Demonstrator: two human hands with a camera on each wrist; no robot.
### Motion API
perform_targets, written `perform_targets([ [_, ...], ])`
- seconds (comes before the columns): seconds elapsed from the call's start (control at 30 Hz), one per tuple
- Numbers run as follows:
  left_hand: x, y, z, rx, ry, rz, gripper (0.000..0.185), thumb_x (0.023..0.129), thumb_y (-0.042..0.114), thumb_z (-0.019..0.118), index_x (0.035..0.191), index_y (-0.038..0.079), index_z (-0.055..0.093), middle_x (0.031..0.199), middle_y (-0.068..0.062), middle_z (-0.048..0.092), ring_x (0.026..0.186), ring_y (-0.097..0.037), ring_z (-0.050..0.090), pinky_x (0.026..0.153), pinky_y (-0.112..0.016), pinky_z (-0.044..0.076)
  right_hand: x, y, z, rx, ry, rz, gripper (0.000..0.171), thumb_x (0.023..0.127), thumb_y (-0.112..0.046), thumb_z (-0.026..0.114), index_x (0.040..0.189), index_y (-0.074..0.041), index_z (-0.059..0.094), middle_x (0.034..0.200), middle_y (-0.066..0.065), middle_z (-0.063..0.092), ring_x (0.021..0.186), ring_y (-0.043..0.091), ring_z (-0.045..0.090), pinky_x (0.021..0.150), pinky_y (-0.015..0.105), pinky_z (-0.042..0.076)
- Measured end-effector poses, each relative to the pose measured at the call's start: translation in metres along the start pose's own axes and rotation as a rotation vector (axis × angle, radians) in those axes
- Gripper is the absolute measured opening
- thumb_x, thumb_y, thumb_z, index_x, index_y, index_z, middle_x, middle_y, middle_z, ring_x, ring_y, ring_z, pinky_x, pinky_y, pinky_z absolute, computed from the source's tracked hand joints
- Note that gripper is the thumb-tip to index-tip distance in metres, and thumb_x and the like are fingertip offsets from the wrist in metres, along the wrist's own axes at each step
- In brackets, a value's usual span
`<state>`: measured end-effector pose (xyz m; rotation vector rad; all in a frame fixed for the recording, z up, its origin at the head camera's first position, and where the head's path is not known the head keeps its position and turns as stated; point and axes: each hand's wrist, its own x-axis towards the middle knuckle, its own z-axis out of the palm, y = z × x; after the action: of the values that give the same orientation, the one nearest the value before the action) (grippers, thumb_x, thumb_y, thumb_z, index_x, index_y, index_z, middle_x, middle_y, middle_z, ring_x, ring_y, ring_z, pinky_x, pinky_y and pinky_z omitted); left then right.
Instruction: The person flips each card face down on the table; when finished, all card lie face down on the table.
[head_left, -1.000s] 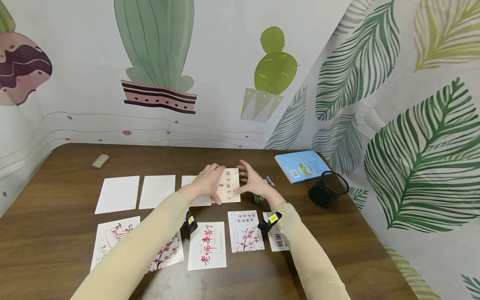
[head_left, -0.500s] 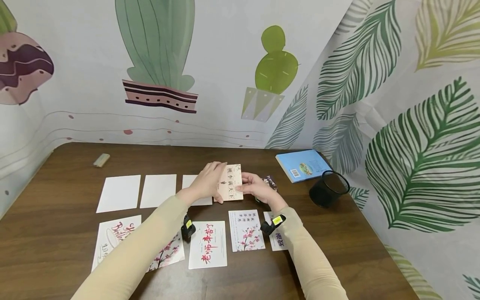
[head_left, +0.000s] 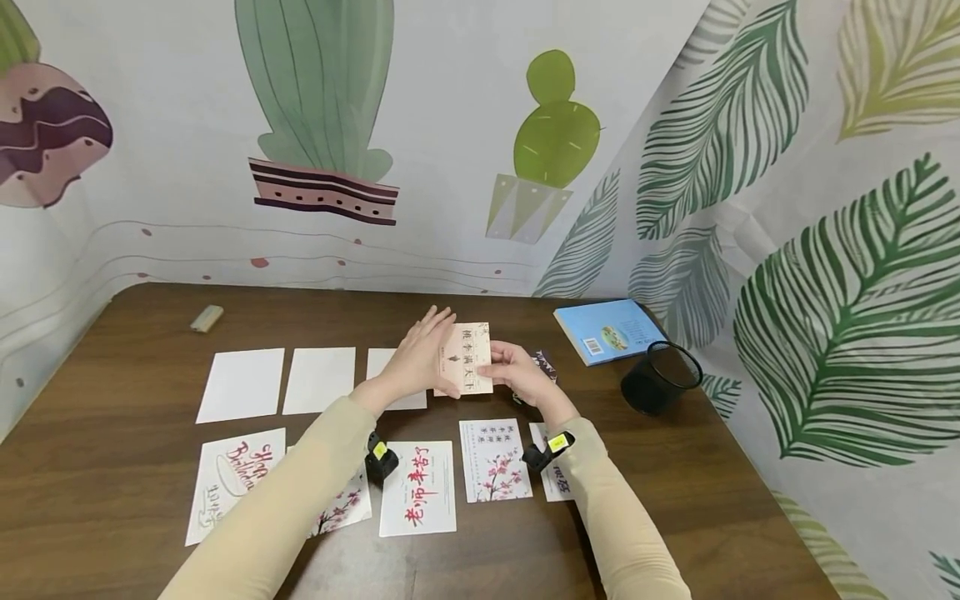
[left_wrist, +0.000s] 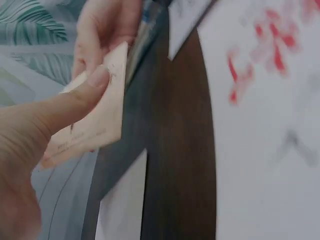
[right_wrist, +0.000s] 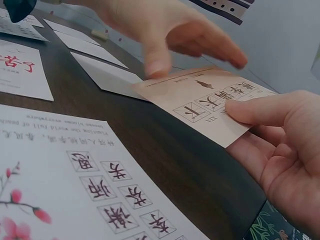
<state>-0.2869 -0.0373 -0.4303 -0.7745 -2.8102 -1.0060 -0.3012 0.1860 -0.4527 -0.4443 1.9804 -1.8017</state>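
Observation:
A cream card (head_left: 467, 360) with dark Chinese characters is tilted up off the table. My right hand (head_left: 519, 372) pinches its right edge, thumb on the printed face and fingers beneath, as the right wrist view shows. Over the card's left side is my left hand (head_left: 416, 358), fingers straight and spread apart from the thumb. In the right wrist view that left hand (right_wrist: 175, 35) hovers at the card's far edge, its thumb tip close to the corner. A blank white card (head_left: 408, 398) lies partly behind the left hand. A dark patterned card (head_left: 544, 365) is mostly hidden by the right hand.
Two more blank white cards (head_left: 321, 381) lie to the left. A nearer row has a red-lettered card (head_left: 417, 489), a blossom card (head_left: 496, 460) and others partly under the sleeves. A blue book (head_left: 609, 331), black mesh cup (head_left: 660, 379) and small eraser-like block (head_left: 207, 318) lie farther out.
My right hand has closed from a wide spread onto the cream card's right edge. The card has risen and tilted, and the left hand's fingers have straightened upward.

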Motion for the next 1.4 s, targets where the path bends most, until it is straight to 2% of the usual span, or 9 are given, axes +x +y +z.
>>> perform_targets([
  [0.13,-0.004,0.011,0.003,-0.082,0.118,-0.013,0.102,0.068,0.034,0.089,0.149,0.002,0.036,0.158,-0.015,0.031,0.151,-0.033,0.016,0.119,-0.057,0.019,0.000,-0.001,0.001,-0.006,0.035,-0.022,0.049,0.093,0.004,0.056,0.140,0.011,0.041,0.130,0.028,0.059,0.089,0.009,0.070,0.079,0.026,0.059],
  [0.23,-0.008,0.021,0.008,-0.123,0.197,-0.037,0.075,0.080,0.032,0.081,0.141,0.003,0.048,0.149,-0.014,0.046,0.144,-0.034,0.031,0.117,-0.054,0.029,-0.001,-0.002,0.005,-0.015,0.082,-0.039,0.047,0.093,0.004,0.056,0.137,0.012,0.043,0.126,0.027,0.061,0.088,0.008,0.069,0.078,0.025,0.058],
  [0.33,-0.011,0.031,0.014,-0.176,0.270,-0.101,0.051,0.086,0.029,0.076,0.128,0.003,0.061,0.131,-0.013,0.063,0.126,-0.032,0.054,0.106,-0.047,0.044,-0.001,-0.003,0.011,-0.030,0.134,-0.062,0.046,0.092,0.004,0.057,0.135,0.013,0.045,0.126,0.031,0.060,0.088,0.006,0.069,0.078,0.024,0.058],
  [0.43,-0.012,0.039,0.017,-0.247,0.327,-0.175,0.038,0.087,0.027,0.075,0.116,0.003,0.070,0.113,-0.012,0.072,0.104,-0.028,0.068,0.090,-0.042,0.055,-0.002,-0.005,0.016,-0.038,0.176,-0.088,0.046,0.091,0.005,0.058,0.135,0.013,0.046,0.126,0.033,0.059,0.089,0.005,0.069,0.079,0.023,0.058],
  [0.57,-0.011,0.046,0.017,-0.290,0.346,-0.228,0.037,0.085,0.029,0.077,0.111,0.003,0.074,0.104,-0.012,0.075,0.092,-0.025,0.072,0.080,-0.039,0.058,-0.005,-0.009,0.022,-0.039,0.208,-0.119,0.045,0.091,0.005,0.058,0.134,0.013,0.047,0.127,0.034,0.058,0.091,0.006,0.068,0.080,0.023,0.057],
  [0.8,-0.009,0.052,0.011,-0.308,0.362,-0.262,0.042,0.081,0.033,0.080,0.108,0.002,0.075,0.102,-0.013,0.075,0.095,-0.027,0.072,0.077,-0.040,0.058,-0.005,-0.013,0.027,-0.037,0.217,-0.145,0.045,0.090,0.007,0.060,0.133,0.012,0.049,0.124,0.032,0.061,0.092,0.005,0.068,0.081,0.024,0.057],
  [1.17,-0.001,0.051,0.006,-0.336,0.394,-0.316,0.036,0.073,0.036,0.086,0.094,0.007,0.080,0.090,-0.008,0.077,0.085,-0.025,0.072,0.065,-0.034,0.055,-0.006,-0.024,0.039,-0.046,0.217,-0.197,0.049,0.084,0.012,0.065,0.130,0.012,0.051,0.126,0.035,0.057,0.091,0.003,0.067,0.084,0.022,0.056],
  [1.27,0.000,0.051,0.005,-0.356,0.396,-0.324,0.035,0.072,0.034,0.087,0.094,0.008,0.080,0.089,-0.006,0.077,0.084,-0.023,0.072,0.064,-0.032,0.055,-0.006,-0.025,0.040,-0.053,0.231,-0.218,0.048,0.082,0.013,0.067,0.129,0.011,0.052,0.120,0.029,0.062,0.089,0.004,0.067,0.082,0.021,0.056],
  [1.4,0.000,0.049,0.003,-0.389,0.393,-0.328,0.034,0.072,0.031,0.088,0.096,0.008,0.080,0.089,-0.007,0.077,0.084,-0.023,0.073,0.066,-0.032,0.056,-0.006,-0.026,0.042,-0.076,0.248,-0.236,0.046,0.081,0.011,0.069,0.125,0.010,0.055,0.108,0.010,0.068,0.089,0.004,0.066,0.079,0.020,0.055],
])
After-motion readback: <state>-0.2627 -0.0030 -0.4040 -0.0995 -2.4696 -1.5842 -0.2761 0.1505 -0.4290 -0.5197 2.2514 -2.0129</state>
